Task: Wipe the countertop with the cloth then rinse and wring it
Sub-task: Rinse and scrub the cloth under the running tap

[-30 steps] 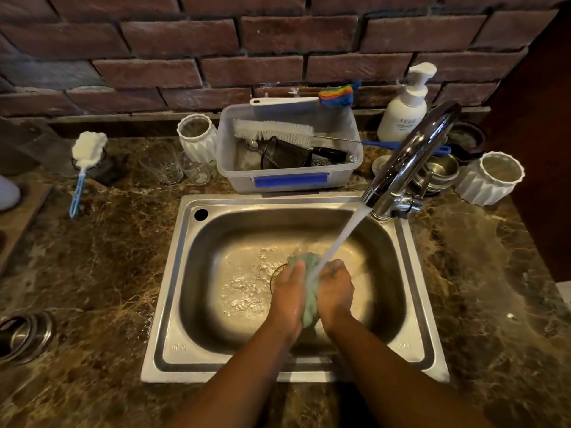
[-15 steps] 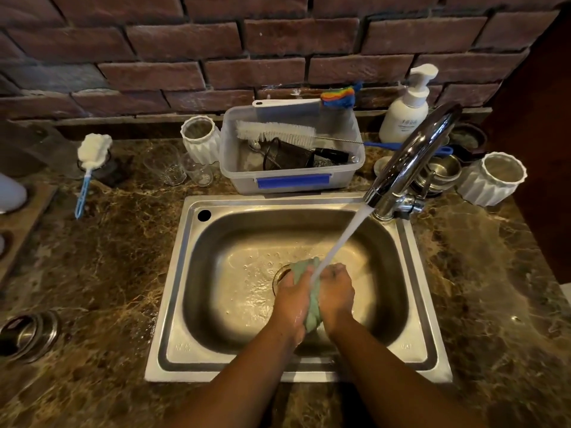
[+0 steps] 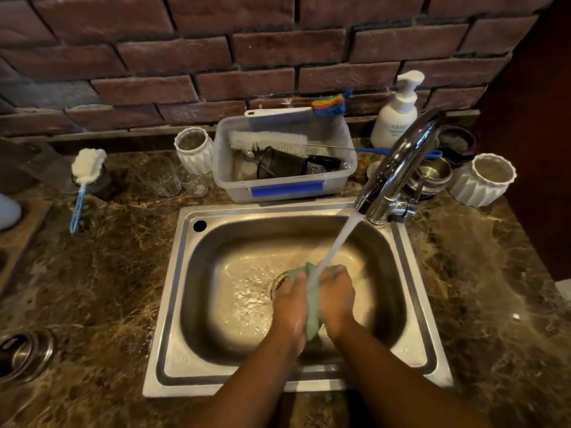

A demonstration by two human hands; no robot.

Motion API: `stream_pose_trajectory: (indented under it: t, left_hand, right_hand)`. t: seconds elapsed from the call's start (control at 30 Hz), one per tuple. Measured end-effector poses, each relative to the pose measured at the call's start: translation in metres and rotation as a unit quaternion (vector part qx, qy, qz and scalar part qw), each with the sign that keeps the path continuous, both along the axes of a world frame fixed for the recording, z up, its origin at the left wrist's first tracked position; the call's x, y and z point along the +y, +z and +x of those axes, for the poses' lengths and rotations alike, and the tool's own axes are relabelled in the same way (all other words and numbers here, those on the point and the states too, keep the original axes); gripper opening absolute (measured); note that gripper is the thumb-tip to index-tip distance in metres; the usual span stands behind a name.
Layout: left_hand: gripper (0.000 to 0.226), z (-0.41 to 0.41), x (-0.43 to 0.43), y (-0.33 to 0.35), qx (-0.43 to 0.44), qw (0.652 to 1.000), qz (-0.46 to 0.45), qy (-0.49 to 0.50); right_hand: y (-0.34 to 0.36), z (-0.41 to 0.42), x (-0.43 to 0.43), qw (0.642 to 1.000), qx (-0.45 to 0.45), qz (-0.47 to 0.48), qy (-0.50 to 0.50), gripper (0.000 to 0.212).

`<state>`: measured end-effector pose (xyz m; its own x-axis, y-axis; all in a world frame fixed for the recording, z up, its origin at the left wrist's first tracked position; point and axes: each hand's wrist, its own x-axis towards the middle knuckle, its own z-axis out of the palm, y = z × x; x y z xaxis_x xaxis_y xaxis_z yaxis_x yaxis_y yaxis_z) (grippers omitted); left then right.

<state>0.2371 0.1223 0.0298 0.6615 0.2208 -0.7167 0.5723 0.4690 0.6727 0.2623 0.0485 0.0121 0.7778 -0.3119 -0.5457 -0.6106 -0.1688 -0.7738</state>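
Cloth point(image 3: 312, 316), pale green and bunched, sits pressed between both hands over the sink point(image 3: 173, 307), low in the basin near the drain. The left hand point(image 3: 289, 307) and right hand point(image 3: 336, 299) have their fingers curled tight around it, and the stream from the tap point(image 3: 398, 163) lands right on top of it.

The countertop point(image 3: 102, 273) is dark brown marble with pale veins, backed by a red brick wall point(image 3: 216, 57). At far left a blue-handled sponge wand point(image 3: 82, 183) leans beside two clear glasses point(image 3: 160, 177). A white ribbed cup point(image 3: 194, 148) stands next, then a clear plastic tub point(image 3: 285, 183) with a blue strip, holding a white bottle brush point(image 3: 268, 141). To the right of it stands a white pump bottle point(image 3: 397, 114); its label has small print too fine to read. Steel bowls point(image 3: 432, 177) and another white ribbed pot point(image 3: 483, 180) sit at far right. Faint stamped marks on the sink's near rim are unreadable.

Compared with half a second earlier, the hands remain clasped on the cloth under the water, hardly shifted, with water rippling more around the drain.
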Motion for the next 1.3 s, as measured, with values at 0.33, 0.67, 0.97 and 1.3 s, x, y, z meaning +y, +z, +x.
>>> stream_pose_trajectory:
  t: [0.33, 0.67, 0.97, 1.3]
  left_hand:
    - [0.026, 0.005, 0.001, 0.0, -0.039, 0.995, 0.037, -0.087]
    - [0.027, 0.015, 0.009, 0.001, -0.014, 0.999, 0.043, 0.002]
    - [0.034, 0.011, -0.002, 0.006, -0.043, 0.997, 0.056, -0.041]
    - [0.038, 0.011, 0.009, 0.005, -0.019, 0.998, -0.059, 0.019]
  right_hand:
    - [0.023, -0.025, 0.031, 0.993, -0.114, 0.0, 0.04, 0.02]
    - [0.01, -0.014, 0.003, 0.999, -0.045, 0.004, 0.015, 0.024]
    - [0.01, 0.0, 0.005, 0.994, -0.082, 0.067, 0.002, 0.014]
    - [0.019, -0.013, 0.015, 0.984, -0.104, 0.14, 0.042, 0.011]
